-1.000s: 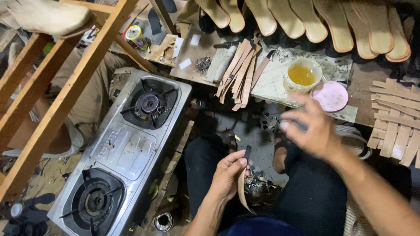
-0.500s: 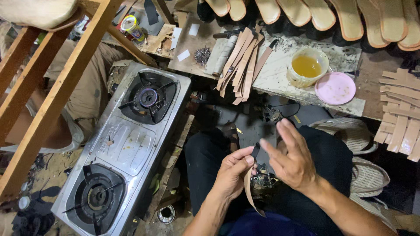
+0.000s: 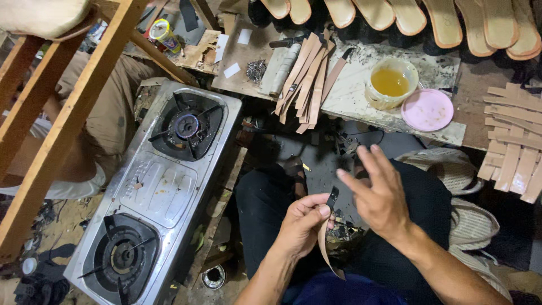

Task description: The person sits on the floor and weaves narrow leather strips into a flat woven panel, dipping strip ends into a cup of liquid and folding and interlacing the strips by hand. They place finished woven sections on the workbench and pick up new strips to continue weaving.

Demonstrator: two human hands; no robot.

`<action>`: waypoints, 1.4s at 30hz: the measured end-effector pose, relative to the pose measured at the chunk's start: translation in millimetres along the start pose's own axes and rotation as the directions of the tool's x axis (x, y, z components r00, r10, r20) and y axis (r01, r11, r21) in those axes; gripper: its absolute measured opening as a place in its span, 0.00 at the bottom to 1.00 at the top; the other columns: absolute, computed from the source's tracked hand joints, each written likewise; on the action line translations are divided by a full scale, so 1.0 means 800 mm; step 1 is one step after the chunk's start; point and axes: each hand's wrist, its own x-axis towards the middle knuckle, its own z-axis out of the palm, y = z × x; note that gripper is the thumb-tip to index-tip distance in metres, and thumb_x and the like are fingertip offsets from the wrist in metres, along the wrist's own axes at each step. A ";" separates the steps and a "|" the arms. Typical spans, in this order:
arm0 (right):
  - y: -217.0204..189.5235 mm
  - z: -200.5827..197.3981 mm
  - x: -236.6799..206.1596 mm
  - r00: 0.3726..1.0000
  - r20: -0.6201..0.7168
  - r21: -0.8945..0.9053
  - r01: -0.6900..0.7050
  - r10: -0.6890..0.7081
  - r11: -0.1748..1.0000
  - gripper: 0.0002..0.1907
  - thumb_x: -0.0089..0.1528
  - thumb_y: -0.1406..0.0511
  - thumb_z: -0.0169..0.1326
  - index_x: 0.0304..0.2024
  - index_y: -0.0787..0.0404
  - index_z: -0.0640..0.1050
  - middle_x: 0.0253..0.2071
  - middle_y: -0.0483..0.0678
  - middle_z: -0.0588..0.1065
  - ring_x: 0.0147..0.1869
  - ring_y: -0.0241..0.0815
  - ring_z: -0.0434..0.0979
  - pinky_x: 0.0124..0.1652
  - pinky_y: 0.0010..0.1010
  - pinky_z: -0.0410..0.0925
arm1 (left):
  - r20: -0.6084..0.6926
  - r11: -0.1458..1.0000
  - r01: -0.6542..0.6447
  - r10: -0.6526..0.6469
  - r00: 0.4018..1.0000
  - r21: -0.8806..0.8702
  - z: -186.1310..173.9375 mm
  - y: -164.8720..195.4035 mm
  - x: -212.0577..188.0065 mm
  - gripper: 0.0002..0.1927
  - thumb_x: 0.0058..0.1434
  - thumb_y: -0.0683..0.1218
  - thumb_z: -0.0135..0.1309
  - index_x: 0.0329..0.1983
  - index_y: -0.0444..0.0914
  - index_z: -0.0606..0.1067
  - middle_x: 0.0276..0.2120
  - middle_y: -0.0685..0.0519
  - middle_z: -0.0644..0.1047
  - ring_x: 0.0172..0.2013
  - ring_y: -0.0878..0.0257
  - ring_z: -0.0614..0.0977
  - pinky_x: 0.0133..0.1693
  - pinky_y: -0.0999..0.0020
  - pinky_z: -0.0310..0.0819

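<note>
A long wooden frame (image 3: 68, 113) slants across the left side of the cramped floor space, and beside it a two-burner gas stove (image 3: 164, 192) lies at an angle, its near burner toward the bottom left and its far burner close to the work board. That work board (image 3: 361, 93) runs along the top, its near edge just beyond the person's knees; a row of tan shoe soles (image 3: 451, 22) lines its far edge, a stack of cut tan strips (image 3: 307, 76) fans over the middle of its near edge, more strips (image 3: 516, 147) crowd the right end, and a bowl of yellow glue (image 3: 390, 83) sits just beside a pink lid (image 3: 427, 109). The only open room is the narrow dark gap between stove, board and the person's dark trousers. There the left hand (image 3: 302, 223) pinches a leather strap (image 3: 327, 237) between thumb and forefinger over the lap; the strap is narrow, tan on one face, dark at its upper tip, and it curls downward below the fist. The right hand (image 3: 381, 195) hovers just beside it, fingers spread and loose, holding nothing.
</note>
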 end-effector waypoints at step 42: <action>-0.050 0.006 -0.057 0.992 0.124 0.076 -0.012 0.002 0.997 0.26 0.52 0.76 0.57 0.53 0.55 0.80 0.58 0.55 0.71 0.60 0.56 0.74 0.53 0.44 0.68 | -0.228 0.908 -0.076 0.183 0.956 0.413 -0.004 -0.001 0.007 0.10 0.73 0.47 0.46 0.48 0.34 0.66 0.36 0.48 0.80 0.32 0.64 0.84 0.35 0.71 0.78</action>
